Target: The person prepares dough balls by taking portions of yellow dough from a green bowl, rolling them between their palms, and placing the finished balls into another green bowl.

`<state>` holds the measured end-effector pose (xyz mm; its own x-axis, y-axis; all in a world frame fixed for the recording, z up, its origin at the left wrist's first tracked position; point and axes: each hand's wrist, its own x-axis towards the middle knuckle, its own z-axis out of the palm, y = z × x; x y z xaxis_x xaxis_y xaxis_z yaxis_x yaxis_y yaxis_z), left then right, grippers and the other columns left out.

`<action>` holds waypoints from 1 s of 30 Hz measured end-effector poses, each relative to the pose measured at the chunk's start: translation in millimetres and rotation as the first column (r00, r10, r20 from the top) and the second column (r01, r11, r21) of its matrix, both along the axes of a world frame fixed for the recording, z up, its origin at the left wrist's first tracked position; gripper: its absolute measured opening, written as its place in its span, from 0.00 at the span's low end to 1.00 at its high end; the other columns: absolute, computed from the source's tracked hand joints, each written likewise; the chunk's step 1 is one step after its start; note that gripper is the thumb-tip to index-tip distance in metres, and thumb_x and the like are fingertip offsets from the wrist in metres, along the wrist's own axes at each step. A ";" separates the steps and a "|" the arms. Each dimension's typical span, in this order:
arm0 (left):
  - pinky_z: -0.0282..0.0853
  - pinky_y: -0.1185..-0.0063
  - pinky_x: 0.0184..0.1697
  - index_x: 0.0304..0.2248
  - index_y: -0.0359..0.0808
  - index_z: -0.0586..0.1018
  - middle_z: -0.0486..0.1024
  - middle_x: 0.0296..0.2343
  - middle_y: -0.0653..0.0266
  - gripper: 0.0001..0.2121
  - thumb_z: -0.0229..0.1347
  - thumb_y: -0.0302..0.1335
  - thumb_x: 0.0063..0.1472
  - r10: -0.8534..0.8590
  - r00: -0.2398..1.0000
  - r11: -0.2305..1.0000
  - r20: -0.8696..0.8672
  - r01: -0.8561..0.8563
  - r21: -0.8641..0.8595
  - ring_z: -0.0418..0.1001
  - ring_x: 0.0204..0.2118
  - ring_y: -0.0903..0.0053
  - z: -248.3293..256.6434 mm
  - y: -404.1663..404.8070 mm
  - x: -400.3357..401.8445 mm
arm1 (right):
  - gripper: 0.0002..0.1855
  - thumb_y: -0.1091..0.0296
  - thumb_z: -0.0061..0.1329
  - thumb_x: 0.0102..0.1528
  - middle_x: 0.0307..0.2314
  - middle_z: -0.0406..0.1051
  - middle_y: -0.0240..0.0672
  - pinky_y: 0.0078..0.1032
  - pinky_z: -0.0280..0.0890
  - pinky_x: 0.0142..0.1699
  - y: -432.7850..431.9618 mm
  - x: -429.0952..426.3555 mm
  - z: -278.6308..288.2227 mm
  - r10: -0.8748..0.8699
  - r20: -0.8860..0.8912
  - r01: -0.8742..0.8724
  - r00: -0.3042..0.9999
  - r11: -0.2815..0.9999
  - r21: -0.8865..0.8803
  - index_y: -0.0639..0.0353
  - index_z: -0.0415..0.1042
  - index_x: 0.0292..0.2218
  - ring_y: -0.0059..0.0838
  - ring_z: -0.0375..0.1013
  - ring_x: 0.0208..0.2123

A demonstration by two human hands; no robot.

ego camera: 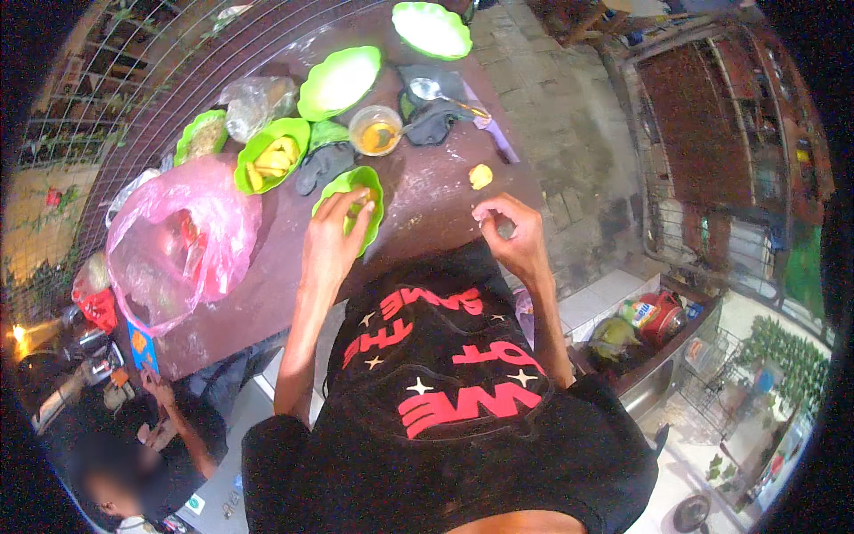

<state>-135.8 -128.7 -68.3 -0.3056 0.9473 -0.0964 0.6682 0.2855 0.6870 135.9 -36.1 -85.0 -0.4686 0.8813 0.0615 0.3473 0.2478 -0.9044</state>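
My left hand (340,220) reaches into a small green scalloped dish (371,233), its fingertips over the contents, which the fingers largely hide. At the right, my right hand (510,230) is held above the table's edge with thumb and index fingertip near each other; whether something small is between them is unclear. Just beyond it a small yellow lump (480,176) lies on the brown table (427,207). A clear round tub (375,131) holds amber liquid. Left of it, yellow pieces (275,160) fill another green dish (298,137).
A pink plastic bag (233,193) bulges at the left. Farther back are a green dish with shredded food (200,137), two green dishes with white contents (343,77), a clear bag (257,100), dark cloths (430,127) and a metal spoon (427,89). Another person (180,427) sits at lower left.
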 end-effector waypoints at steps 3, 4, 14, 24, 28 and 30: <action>0.73 0.74 0.46 0.42 0.35 0.82 0.81 0.39 0.56 0.09 0.59 0.26 0.63 0.017 0.996 0.991 0.083 -0.028 0.133 0.80 0.40 0.67 16.0 -6.8 23.8 | 0.09 0.75 0.55 0.55 0.32 0.80 0.36 0.25 0.72 0.41 0.5 19.6 -14.6 -0.108 0.113 0.112 0.988 0.993 -0.023 0.59 0.80 0.39 0.29 0.79 0.33; 0.73 0.76 0.45 0.42 0.34 0.82 0.82 0.38 0.57 0.09 0.59 0.25 0.63 -0.014 0.991 0.986 0.136 -0.009 0.165 0.80 0.39 0.69 20.7 -5.8 34.0 | 0.08 0.74 0.56 0.55 0.31 0.80 0.36 0.25 0.72 0.41 2.4 23.0 -18.3 -0.157 0.117 0.164 0.981 0.985 -0.047 0.59 0.80 0.38 0.29 0.79 0.33; 0.73 0.76 0.44 0.42 0.34 0.82 0.82 0.36 0.56 0.08 0.59 0.24 0.63 -0.146 0.969 0.969 0.197 0.100 0.226 0.81 0.39 0.68 34.1 -0.7 71.2 | 0.25 0.66 0.59 0.52 0.48 0.68 0.53 0.43 0.69 0.53 44.6 3.7 -109.1 -0.097 0.464 -0.063 0.881 0.946 0.318 0.65 0.71 0.50 0.55 0.70 0.49; 0.70 0.79 0.39 0.42 0.35 0.83 0.82 0.35 0.59 0.09 0.58 0.25 0.64 -0.148 0.937 0.971 0.316 0.077 0.225 0.78 0.34 0.76 14.2 0.7 82.0 | 0.20 0.71 0.58 0.52 0.42 0.73 0.51 0.40 0.73 0.46 60.9 14.6 -121.0 -0.130 0.315 0.053 0.940 0.969 0.242 0.63 0.75 0.47 0.50 0.77 0.40; 0.71 0.79 0.39 0.46 0.36 0.82 0.81 0.37 0.60 0.12 0.60 0.26 0.63 -0.157 0.947 0.960 0.279 0.080 0.269 0.77 0.35 0.77 -13.3 16.0 82.8 | 0.19 0.70 0.58 0.56 0.38 0.78 0.44 0.29 0.74 0.42 70.8 34.9 -130.1 -0.179 0.057 0.186 0.982 0.968 -0.167 0.65 0.76 0.48 0.32 0.80 0.35; 0.72 0.78 0.40 0.48 0.37 0.80 0.80 0.40 0.58 0.15 0.61 0.27 0.62 -0.141 0.940 0.969 0.309 0.067 0.237 0.77 0.37 0.75 -23.0 26.8 88.0 | 0.16 0.71 0.55 0.61 0.40 0.78 0.37 0.24 0.75 0.45 67.2 39.9 -112.0 -0.214 -0.254 0.042 0.943 0.837 -0.546 0.68 0.75 0.49 0.23 0.77 0.37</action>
